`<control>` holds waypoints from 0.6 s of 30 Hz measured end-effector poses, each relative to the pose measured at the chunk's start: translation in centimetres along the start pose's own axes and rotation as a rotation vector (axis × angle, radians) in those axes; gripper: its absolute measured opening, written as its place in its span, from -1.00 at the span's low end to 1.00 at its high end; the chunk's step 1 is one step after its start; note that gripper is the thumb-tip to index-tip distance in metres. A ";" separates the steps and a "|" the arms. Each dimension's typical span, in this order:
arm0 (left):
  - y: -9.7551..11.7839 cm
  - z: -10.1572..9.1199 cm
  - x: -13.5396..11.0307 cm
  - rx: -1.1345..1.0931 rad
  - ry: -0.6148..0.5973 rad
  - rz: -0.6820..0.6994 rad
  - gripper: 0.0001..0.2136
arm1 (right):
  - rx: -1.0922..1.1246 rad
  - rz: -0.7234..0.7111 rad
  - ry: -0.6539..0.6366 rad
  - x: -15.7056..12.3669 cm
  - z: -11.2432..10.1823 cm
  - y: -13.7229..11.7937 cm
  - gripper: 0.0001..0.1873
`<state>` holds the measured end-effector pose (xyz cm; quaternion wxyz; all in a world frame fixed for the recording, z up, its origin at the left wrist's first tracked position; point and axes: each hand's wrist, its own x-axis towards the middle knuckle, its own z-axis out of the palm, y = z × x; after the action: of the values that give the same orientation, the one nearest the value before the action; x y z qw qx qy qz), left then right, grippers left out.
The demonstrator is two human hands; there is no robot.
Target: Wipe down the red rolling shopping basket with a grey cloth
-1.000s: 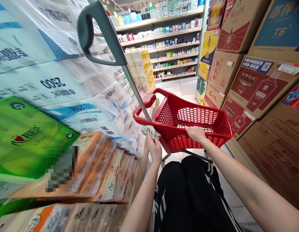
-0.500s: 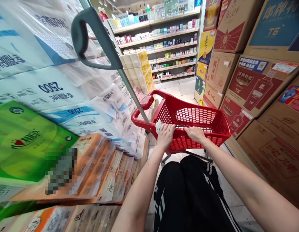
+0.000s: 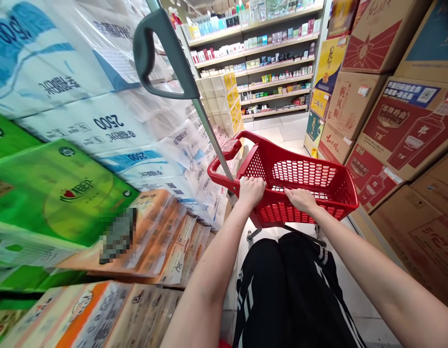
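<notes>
A red plastic shopping cart [image 3: 307, 171] with a perforated basket stands crosswise in front of my knees, its inside bare where I can see it. My left hand [image 3: 252, 191] is closed over the near rim, close to the foot of the metal pole [image 3: 209, 130]. Farther right along the same rim, my right hand [image 3: 301, 199] grips with its thumb on top and its fingers hidden. A grey loop handle [image 3: 189, 87] tops the slanted pole, to the upper left of my hands.
Tissue packs in white-blue wrap [image 3: 111, 121], green packs [image 3: 71, 188] and orange packs [image 3: 154, 232] are stacked close on my left. Cardboard boxes [image 3: 408, 130] line the right. Shelves of small goods [image 3: 260, 63] stand ahead. A pixelated patch [image 3: 118, 237] covers something on the orange packs.
The cart, hands and surroundings sit farther right in view. A crumpled white piece at my left hand no longer shows, and that hand now lies closed nearer the pole's foot.
</notes>
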<state>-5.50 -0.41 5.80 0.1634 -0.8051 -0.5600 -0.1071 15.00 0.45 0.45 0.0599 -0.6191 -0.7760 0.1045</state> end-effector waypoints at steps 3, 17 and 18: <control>0.1 0.1 1.3 0.020 -0.069 -0.063 -0.63 | 0.015 0.022 -0.035 0.3 -0.1 -0.1 -0.24; 0.4 0.4 6.4 -0.083 -0.526 -0.258 -0.73 | 0.023 0.002 -0.061 0.7 -0.3 0.3 -0.27; 0.5 0.5 6.2 -0.086 -0.516 -0.253 -0.73 | 0.029 0.015 -0.059 0.8 -0.3 0.3 -0.27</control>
<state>-2.86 5.03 7.47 -0.0334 -0.7359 -0.6738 0.0581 15.13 1.31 0.61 0.0452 -0.6206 -0.7712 0.1346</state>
